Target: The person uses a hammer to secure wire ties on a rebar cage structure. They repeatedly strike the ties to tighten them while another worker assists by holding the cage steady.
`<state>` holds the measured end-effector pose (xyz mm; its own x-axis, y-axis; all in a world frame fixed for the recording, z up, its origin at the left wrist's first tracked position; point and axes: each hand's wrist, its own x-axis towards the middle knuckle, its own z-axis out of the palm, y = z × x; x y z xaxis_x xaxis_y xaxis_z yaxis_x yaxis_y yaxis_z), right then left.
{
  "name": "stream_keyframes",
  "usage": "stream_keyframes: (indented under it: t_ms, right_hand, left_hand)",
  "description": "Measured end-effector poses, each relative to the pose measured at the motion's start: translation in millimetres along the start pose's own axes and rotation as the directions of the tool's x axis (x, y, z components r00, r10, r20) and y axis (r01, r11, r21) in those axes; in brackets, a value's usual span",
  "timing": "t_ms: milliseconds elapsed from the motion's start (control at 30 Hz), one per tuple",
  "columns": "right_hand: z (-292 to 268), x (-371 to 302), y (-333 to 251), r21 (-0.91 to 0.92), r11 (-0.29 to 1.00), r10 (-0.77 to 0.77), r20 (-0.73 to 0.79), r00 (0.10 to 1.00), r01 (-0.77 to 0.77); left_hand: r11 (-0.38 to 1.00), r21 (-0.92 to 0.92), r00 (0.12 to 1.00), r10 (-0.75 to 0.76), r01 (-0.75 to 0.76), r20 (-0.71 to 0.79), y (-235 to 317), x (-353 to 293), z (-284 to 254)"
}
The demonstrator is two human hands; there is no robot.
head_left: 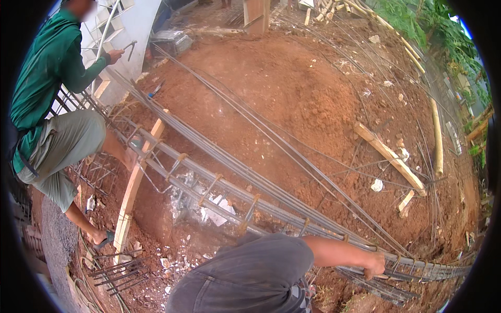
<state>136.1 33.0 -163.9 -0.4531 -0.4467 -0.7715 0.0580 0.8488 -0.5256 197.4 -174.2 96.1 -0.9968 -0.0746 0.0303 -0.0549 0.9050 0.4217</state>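
Note:
A long rebar cage, made of parallel steel bars with rusty stirrups tied across them, runs from the upper left down to the lower right. My right hand is closed on the bars near the cage's right end, its forearm emerging from behind my bent knee. Grey cloth over that knee covers part of the cage's near side. Loose long steel bars lie along the cage's far edge. My left hand is out of sight.
At left, a co-worker in green holds a hooked metal tool, one foot on the cage. A wooden beam passes beneath it. Another timber lies on the reddish soil at right. Short rebar pieces lie lower left.

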Motion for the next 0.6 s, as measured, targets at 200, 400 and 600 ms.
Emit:
stream_keyframes:
  t_ms: [200,400,600]
  right_hand:
    - [7,8,-11,-0.03,0.999,-0.017,0.052,0.998,0.019]
    - [22,25,-29,-0.107,0.993,-0.032,0.119,0.992,0.044]
    - [28,41,-40,-0.177,0.983,-0.026,0.163,0.986,0.055]
  left_hand:
    - [0.974,-0.158,0.964,0.123,-0.163,-0.237,-11,-112,-115]
    - [0.904,0.047,0.447,-0.164,0.426,-0.879,2,-392,-261]
    - [0.33,-0.403,-0.516,0.645,0.854,-0.564,148,-614,-165]
